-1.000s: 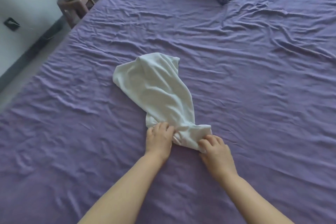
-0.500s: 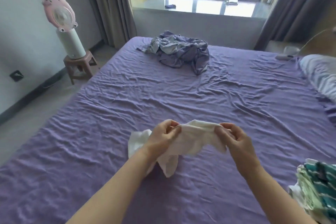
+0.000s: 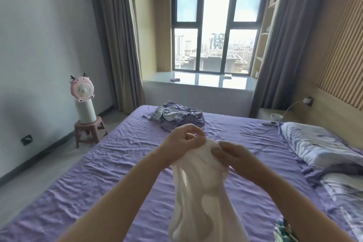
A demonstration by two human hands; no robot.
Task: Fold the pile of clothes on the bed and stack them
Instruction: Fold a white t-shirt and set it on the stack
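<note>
1. A thin white garment point(image 3: 198, 192) hangs lifted above the bed point(image 3: 98, 173), gathered at its top edge and trailing down in loose vertical folds toward the camera.
2. A rumpled pile of grey and lilac clothes point(image 3: 176, 117) lies at the far end of the bed.
3. Striped green folded clothes point(image 3: 284, 231) show at the bed's near right edge.

Single head view, close above the bed point(image 3: 98, 179), facing the window point(image 3: 216, 29)
</note>
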